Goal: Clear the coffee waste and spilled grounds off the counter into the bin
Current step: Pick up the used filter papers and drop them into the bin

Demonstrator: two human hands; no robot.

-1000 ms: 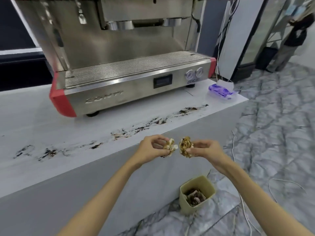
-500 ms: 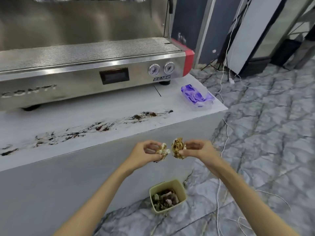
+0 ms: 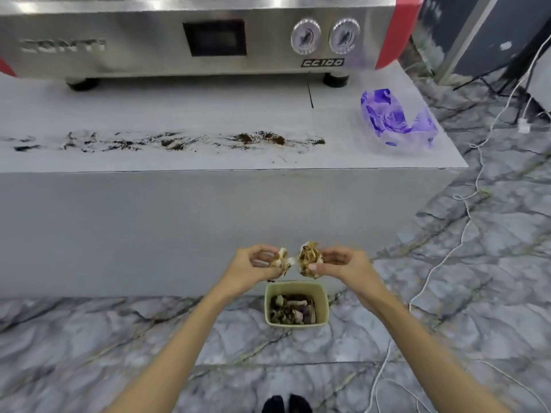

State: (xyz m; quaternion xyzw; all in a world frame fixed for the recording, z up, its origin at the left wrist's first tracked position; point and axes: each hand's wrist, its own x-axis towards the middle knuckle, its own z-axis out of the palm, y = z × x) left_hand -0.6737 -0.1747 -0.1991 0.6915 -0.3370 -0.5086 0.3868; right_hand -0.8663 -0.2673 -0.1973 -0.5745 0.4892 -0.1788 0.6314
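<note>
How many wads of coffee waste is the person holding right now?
2: a small pale wad in the left hand, a larger stained wad in the right hand, both above the bin.

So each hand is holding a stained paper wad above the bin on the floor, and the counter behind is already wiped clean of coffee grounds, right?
Not quite. The head view shows the left hand and right hand each holding a stained paper wad above the bin on the floor, but the counter is not clean: a streak of spilled grounds runs along its front.
</note>
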